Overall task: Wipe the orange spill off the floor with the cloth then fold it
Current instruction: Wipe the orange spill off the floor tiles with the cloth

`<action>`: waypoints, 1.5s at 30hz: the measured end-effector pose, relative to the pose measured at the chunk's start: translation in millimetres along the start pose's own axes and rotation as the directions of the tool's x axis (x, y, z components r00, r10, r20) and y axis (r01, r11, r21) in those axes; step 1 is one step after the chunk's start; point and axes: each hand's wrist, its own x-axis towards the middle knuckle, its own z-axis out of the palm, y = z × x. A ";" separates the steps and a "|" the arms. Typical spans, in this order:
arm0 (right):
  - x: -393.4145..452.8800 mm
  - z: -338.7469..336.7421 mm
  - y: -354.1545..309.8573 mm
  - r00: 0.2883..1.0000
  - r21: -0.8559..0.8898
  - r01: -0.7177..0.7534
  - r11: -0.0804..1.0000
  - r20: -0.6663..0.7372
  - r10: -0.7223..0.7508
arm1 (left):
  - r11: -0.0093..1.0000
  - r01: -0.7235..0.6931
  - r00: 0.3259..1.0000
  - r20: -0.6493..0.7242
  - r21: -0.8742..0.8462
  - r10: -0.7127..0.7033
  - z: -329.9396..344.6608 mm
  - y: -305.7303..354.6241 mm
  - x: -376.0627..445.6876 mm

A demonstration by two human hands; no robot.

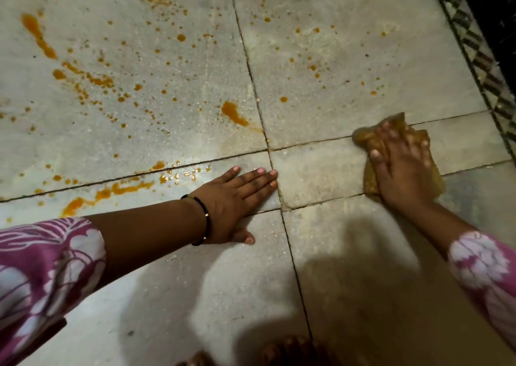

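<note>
Pale stone floor (321,67) tiles with dark grout lines fill the view, edged along the far right side by a black-and-white patterned border (474,58). Orange spill (234,114) lies scattered over the far left tiles as streaks, blobs and fine drops, with a wet line of it just beyond the left hand (237,201) and a thinner speckle on the far right tile. Tiles nearest the person look dull and mostly free of orange.

By my reading the wiping is under way and far from done, and folding has not begun. To do it well, the cloth (374,139) should be drawn in overlapping strokes from the outer drops inward toward the cleaned tiles, so liquid is gathered rather than smeared. It already looks soaked orange, so turning it to a fresher face should help. Grout lines will likely need firmer pressure.

The right hand (402,167) lies on top of the bunched cloth near the right side of the floor, fingers spread and curled down over it, holding it against a tile joint. The left hand lies flat on the floor at the crossing of two grout lines, fingers straight and close together, holding nothing, bracing the body. A dark beaded bracelet (205,217) circles that wrist.
</note>
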 end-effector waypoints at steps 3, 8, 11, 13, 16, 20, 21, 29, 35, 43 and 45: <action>40.7 7.0 -26.1 0.999 -0.017 -0.041 0.999 -0.003 0.041 | 1.000 0.000 1.000 0.010 0.007 0.000 -1.7 0.8 -0.5; 26.9 17.3 -73.1 0.906 -0.047 0.406 0.913 0.153 -0.395 | 1.000 0.004 1.000 -0.016 -0.010 -0.004 1.2 0.4 0.3; -11.5 14.1 -54.3 0.817 -0.004 0.557 0.831 0.184 -0.547 | 0.998 -0.021 0.997 -0.081 -0.064 0.016 3.7 0.6 -0.2; -18.0 8.2 -27.7 0.853 0.012 0.505 0.863 0.146 -0.501 | 0.998 -0.020 0.997 -0.078 -0.057 0.016 4.4 -1.2 0.6; 8.0 5.6 -16.5 0.953 0.022 0.290 0.957 0.086 -0.291 | 0.999 -0.025 0.997 -0.069 -0.034 0.022 5.0 -3.1 0.6; 51.4 16.0 -62.3 0.939 -0.009 0.318 0.948 0.143 -0.314 | 0.998 -0.034 0.996 -0.088 -0.054 0.029 11.5 -6.9 -1.0; 52.3 16.6 -74.2 0.911 0.000 0.381 0.924 0.172 -0.376 | 0.998 -0.039 0.994 -0.101 -0.059 0.033 11.7 -6.7 -0.1; -18.3 5.9 -33.6 0.607 0.050 0.771 0.635 0.247 -0.756 | 0.992 0.011 0.988 -0.152 -0.128 -0.031 19.3 6.4 -43.6; 28.5 20.4 -88.5 0.747 0.020 0.642 0.766 0.206 -0.632 | 0.986 0.118 0.974 -0.182 -0.115 -0.138 60.5 1.6 -117.1; -18.9 27.0 -177.0 -0.186 0.018 0.981 -0.191 0.326 -0.927 | 0.941 0.284 0.932 -0.179 -0.183 -0.316 104.9 9.7 -184.3; -18.6 31.0 -204.5 -0.235 0.030 0.971 -0.239 0.341 -0.910 | 0.912 0.311 0.904 -0.213 -0.268 -0.371 112.7 10.9 -189.4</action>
